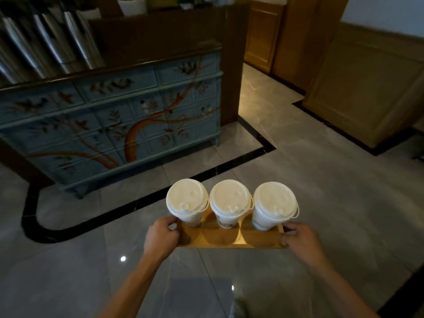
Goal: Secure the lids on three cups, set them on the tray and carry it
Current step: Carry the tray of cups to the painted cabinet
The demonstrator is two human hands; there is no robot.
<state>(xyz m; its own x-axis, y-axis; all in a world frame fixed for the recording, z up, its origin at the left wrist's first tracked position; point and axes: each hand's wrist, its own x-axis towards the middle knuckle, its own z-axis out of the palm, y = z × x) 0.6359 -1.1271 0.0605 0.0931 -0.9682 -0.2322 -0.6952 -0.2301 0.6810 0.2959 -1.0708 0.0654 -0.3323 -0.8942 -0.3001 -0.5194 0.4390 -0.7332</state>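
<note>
Carrying looks to be the step in hand: all three cups wear their white lids and stand in a row on the wooden tray point(231, 237), which is held in the air above the tiled floor point(321, 203); by that reading the lidding and the loading are done, and only the walk (to wherever it ends) and the setting-down are left. The left hand point(160, 237) grips the tray's left end, fingers curled over its edge; the right hand point(300, 237) grips the right end the same way; the tray spans the gap between them, its long axis running hand to hand, its short axis pointing away from the person. The left cup point(187, 201) stands just beyond the left hand, the right cup point(274, 204) just beyond the right hand, the middle cup point(230, 203) between the two, each near its neighbour; all stand on the tray's far half, upright as far as the wide lens lets me judge. A painted blue cabinet point(114, 122) lies ahead, beyond the left hand.
</note>
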